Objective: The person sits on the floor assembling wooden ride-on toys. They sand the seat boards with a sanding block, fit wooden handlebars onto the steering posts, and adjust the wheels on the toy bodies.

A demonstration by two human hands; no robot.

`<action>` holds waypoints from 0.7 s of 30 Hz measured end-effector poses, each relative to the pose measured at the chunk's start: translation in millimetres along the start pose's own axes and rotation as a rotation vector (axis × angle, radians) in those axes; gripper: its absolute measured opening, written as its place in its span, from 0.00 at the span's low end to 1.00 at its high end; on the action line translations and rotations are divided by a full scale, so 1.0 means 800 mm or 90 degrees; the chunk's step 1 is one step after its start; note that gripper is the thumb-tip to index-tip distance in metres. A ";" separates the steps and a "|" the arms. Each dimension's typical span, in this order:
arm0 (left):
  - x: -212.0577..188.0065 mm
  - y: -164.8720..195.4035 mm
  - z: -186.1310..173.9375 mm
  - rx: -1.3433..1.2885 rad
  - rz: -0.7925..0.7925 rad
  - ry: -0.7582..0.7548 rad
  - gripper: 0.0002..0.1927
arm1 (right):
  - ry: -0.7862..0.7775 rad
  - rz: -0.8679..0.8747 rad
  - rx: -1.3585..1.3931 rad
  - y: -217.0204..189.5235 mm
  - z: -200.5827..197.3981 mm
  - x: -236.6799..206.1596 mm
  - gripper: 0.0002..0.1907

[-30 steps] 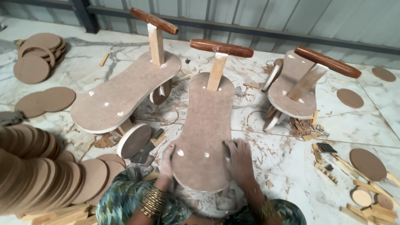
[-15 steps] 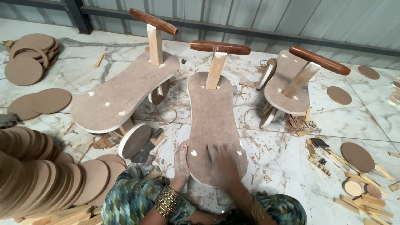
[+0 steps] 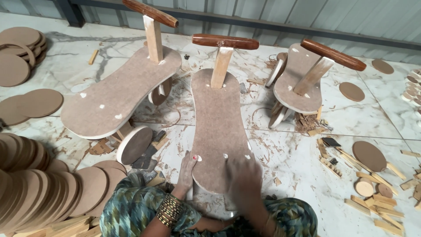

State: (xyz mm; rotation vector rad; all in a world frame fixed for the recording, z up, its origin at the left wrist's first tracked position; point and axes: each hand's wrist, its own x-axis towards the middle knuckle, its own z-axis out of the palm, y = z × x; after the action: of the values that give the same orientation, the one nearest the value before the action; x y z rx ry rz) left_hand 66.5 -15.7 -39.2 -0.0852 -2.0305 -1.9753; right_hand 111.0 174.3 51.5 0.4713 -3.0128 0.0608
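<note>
middle board (image 3: 217, 131), the long brown peanut-shaped seat with an upright post and a dark wooden handle (image 3: 225, 41) across its top, is lying on the marble floor (image 3: 302, 162) straight in front of the seated person. the left hand (image 3: 187, 169) is resting along the near left edge of that board, fingers stretched flat and loose, gripping nothing; a stack of bangles (image 3: 169, 210) is showing at the wrist. the right hand (image 3: 244, 180) is lying on the near end of the board, but it is smeared with blur, so i cannot tell whether its fingers are spread or curled. the board's near tip is being covered by that hand, and whatever is propping it up underneath is hidden. left of the middle board a second, wider board (image 3: 118, 94) is sitting with a round disc (image 3: 135, 144) tucked under its near end. right of the middle board a third board (image 3: 300, 81) is tilting on its wheels among shavings. further left, a pile of round discs (image 3: 39, 184) is being cut off by the picture's edge.
</note>
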 end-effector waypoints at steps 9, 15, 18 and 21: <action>0.000 0.015 -0.008 -0.138 -0.083 -0.088 0.28 | -0.005 0.048 0.094 0.013 -0.010 0.048 0.19; 0.001 0.008 -0.002 -0.177 -0.055 -0.073 0.28 | 0.056 -0.142 0.111 -0.015 -0.018 -0.050 0.35; 0.003 0.010 -0.002 -0.124 -0.035 -0.037 0.28 | 0.026 -0.139 0.053 0.009 -0.017 0.000 0.36; 0.004 0.015 -0.007 -0.139 -0.033 -0.081 0.28 | -0.107 -0.010 0.071 0.030 -0.018 0.080 0.25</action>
State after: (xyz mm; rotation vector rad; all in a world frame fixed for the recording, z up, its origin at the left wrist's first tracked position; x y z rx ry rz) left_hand 67.7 -21.2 -26.5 -0.2132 -1.9012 -2.2719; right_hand 44.2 178.6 71.5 0.5355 -3.1820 0.2000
